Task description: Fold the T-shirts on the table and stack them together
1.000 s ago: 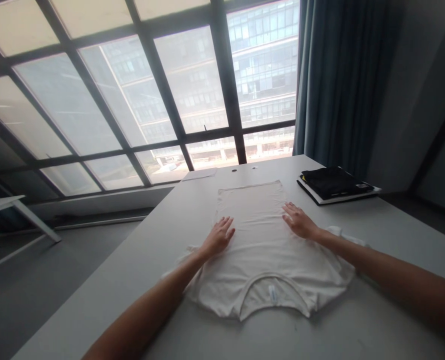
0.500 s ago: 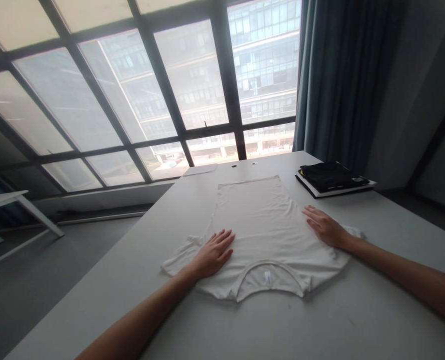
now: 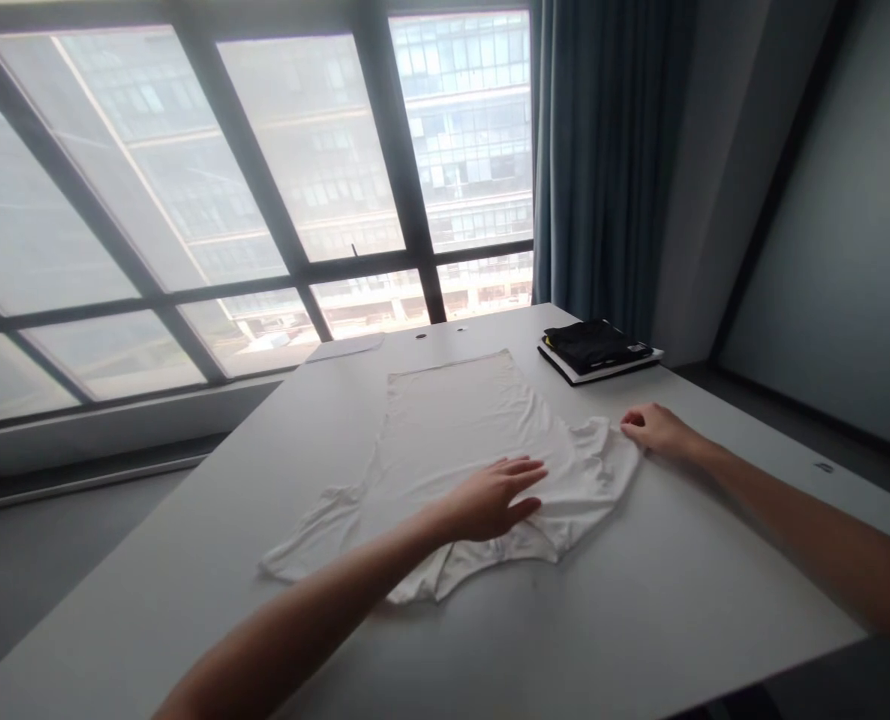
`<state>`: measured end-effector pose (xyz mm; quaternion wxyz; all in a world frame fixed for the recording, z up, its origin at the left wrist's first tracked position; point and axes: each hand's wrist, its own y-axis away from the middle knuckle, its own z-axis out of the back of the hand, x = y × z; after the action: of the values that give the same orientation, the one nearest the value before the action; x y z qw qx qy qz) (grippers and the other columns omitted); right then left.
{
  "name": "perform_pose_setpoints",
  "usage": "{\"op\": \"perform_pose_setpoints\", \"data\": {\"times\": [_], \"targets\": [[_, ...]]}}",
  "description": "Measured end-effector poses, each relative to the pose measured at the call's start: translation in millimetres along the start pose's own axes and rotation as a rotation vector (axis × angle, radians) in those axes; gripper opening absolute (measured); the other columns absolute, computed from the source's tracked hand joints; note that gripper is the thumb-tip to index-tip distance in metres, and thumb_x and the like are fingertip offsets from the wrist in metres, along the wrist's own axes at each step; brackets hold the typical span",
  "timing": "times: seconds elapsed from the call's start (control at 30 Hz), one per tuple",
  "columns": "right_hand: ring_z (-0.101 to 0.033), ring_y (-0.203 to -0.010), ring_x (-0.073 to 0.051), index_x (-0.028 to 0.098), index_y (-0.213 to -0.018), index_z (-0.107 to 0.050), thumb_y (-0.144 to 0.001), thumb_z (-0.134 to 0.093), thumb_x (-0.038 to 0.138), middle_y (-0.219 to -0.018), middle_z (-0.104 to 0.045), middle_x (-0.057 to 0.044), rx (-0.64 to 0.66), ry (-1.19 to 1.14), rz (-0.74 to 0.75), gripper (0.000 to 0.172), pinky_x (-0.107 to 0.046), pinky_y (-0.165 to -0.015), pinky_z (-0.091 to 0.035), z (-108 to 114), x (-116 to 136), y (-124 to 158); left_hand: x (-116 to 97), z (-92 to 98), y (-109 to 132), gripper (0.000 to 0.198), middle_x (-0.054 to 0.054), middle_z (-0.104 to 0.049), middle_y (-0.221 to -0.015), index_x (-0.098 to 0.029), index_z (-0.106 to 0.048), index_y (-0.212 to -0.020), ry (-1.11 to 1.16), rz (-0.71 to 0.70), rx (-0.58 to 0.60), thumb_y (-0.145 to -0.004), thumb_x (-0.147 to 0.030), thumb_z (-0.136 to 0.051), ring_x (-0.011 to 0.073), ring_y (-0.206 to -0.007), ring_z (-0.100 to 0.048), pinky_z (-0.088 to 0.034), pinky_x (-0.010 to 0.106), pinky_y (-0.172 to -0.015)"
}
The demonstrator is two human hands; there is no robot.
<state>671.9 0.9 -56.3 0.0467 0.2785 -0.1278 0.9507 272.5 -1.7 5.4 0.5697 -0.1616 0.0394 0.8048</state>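
A white T-shirt (image 3: 445, 430) lies spread on the white table (image 3: 640, 590), its neckline toward me and its hem toward the window. My left hand (image 3: 494, 498), fingers extended, is over the upper chest of the shirt near the collar, and my forearm hides part of the shirt and neckline. At the right sleeve's edge, my right hand (image 3: 659, 432) has its fingers closed together on the sleeve fabric. The cloth between the two hands is wrinkled. The left sleeve (image 3: 310, 530) lies loosely on the table.
A folded black garment (image 3: 599, 343) rests on a white and black stack (image 3: 602, 372) at the table's far right. A thin flat sheet (image 3: 347, 346) lies at the far left corner. Beyond stand the window and a blue curtain (image 3: 602, 170).
My left hand has moved right across the shirt toward the collar. My right hand has gone from lying flat on the shirt to pinching the right sleeve's edge. The view has turned right.
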Motion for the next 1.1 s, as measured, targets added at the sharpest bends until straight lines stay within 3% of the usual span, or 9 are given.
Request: {"op": "perform_pose_setpoints", "data": {"times": [0.1,0.2,0.3,0.47,0.7,0.87,1.0,1.07,1.1], "targets": [[-0.068,-0.071,-0.022,0.018,-0.080,-0.075,-0.074,-0.062,0.036,-0.075,-0.075,-0.006,-0.007,-0.146,0.003,0.023,-0.029,-0.064,-0.049,4.2,-1.7,7.7,-16.8,-25.4,-51.0,0.051,0.006,-0.045,-0.157,-0.025,-0.045,-0.152,0.042,-0.119,0.011,-0.105,-0.044,-0.042,0.0225,-0.147,-0.037,-0.030,0.039,-0.122],[-0.068,-0.072,-0.022,0.018,-0.086,-0.075,-0.076,-0.062,0.038,-0.079,-0.076,-0.006,-0.041,-0.286,0.001,0.026,-0.029,-0.066,-0.051,10.8,-4.1,10.9,-19.0,-49.0,-71.2,0.054,0.008,-0.036,-0.162,-0.024,-0.042,-0.153,0.023,-0.171,0.022,-0.103,-0.048,-0.044,0.0278,-0.151,-0.027,-0.027,0.048,-0.122],[-0.067,-0.072,-0.022,0.017,-0.087,-0.075,-0.076,-0.064,0.039,-0.080,-0.075,-0.007,-0.079,-0.299,0.019,0.027,-0.031,-0.068,-0.052,16.8,-7.2,10.5,-16.2,-58.8,-68.3,0.055,0.007,-0.031,-0.164,-0.027,-0.041,-0.153,0.004,-0.197,0.042,-0.103,-0.051,-0.042,0.0295,-0.153,-0.023,-0.023,0.054,-0.122],[-0.063,-0.067,-0.021,0.016,-0.092,-0.074,-0.075,-0.064,0.040,-0.069,-0.069,-0.004,-0.111,-0.235,0.030,0.031,-0.032,-0.066,-0.050,19.7,-9.8,10.1,-15.4,-56.0,-62.9,0.058,0.005,-0.031,-0.164,-0.028,-0.036,-0.155,0.017,-0.228,0.067,-0.103,-0.053,-0.042,0.0281,-0.154,-0.019,-0.017,0.056,-0.123],[-0.067,-0.079,-0.021,0.017,-0.102,-0.075,-0.076,-0.067,0.042,-0.085,-0.073,-0.005,0.099,-0.293,0.051,0.037,-0.031,-0.076,-0.052,43.7,-19.3,19.4,-16.0,-52.7,-64.1,0.059,0.004,-0.032,-0.164,-0.030,-0.033,-0.157,0.065,-0.264,0.083,-0.103,-0.052,-0.042,0.0267,-0.154,-0.017,-0.012,0.056,-0.124],[-0.068,-0.081,-0.023,0.018,-0.102,-0.076,-0.078,-0.067,0.038,-0.085,-0.074,-0.006,0.168,-0.135,0.058,0.032,-0.033,-0.080,-0.052,48.4,-28.9,20.1,-14.8,-52.7,-64.9,0.064,0.007,-0.031,-0.164,-0.024,-0.027,-0.160,0.101,-0.327,0.110,-0.104,-0.050,-0.043,0.0264,-0.154,-0.019,-0.010,0.052,-0.125],[-0.069,-0.099,-0.028,0.020,-0.112,-0.075,-0.090,-0.054,0.039,-0.109,-0.074,-0.011,-0.130,-0.016,0.132,0.035,-0.042,-0.095,-0.052,28.1,4.6,22.3,-13.9,-53.6,-66.2,0.065,0.008,-0.030,-0.164,-0.023,-0.026,-0.160,0.108,-0.340,0.119,-0.104,-0.051,-0.042,0.0271,-0.154,-0.019,-0.011,0.052,-0.125],[-0.062,-0.120,-0.029,0.022,-0.126,-0.069,-0.098,-0.044,0.040,-0.125,-0.069,-0.011,-0.162,-0.019,0.288,0.042,-0.046,-0.108,-0.045,10.8,32.4,26.9,-14.0,-53.6,-66.1,0.065,0.008,-0.029,-0.164,-0.024,-0.026,-0.160,0.107,-0.338,0.117,-0.103,-0.051,-0.043,0.0271,-0.154,-0.020,-0.012,0.052,-0.125],[-0.055,-0.130,-0.028,0.022,-0.135,-0.063,-0.101,-0.040,0.041,-0.136,-0.064,-0.011,-0.112,-0.021,0.356,0.046,-0.046,-0.113,-0.040,1.2,45.4,29.5,-14.2,-53.3,-66.0,0.065,0.007,-0.030,-0.164,-0.024,-0.025,-0.160,0.105,-0.339,0.115,-0.103,-0.050,-0.043,0.0270,-0.154,-0.020,-0.011,0.052,-0.125]]}}
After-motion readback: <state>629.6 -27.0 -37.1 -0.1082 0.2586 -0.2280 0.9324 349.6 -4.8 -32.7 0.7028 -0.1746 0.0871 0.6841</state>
